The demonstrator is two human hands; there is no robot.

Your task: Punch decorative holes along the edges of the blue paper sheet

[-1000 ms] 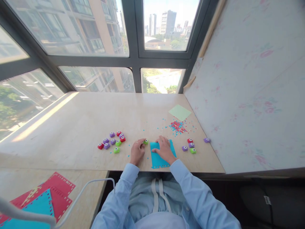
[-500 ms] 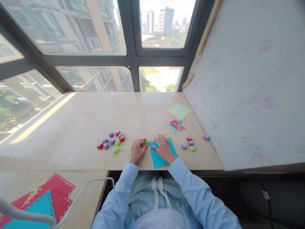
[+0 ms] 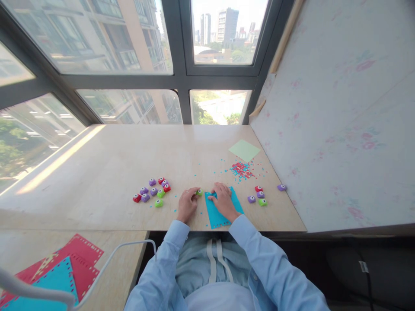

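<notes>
L hand (image 3: 187, 204) fingers pinch green punch (image 3: 199, 192) at blue sheet (image 3: 223, 209) edge; R hand (image 3: 223, 201) flat, pinning sheet. Risk: sheet slips, punch lands crooked.

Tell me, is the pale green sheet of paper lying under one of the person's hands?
No. The pale green sheet lies untouched farther back on the table, while the right hand presses on a blue sheet.
</notes>
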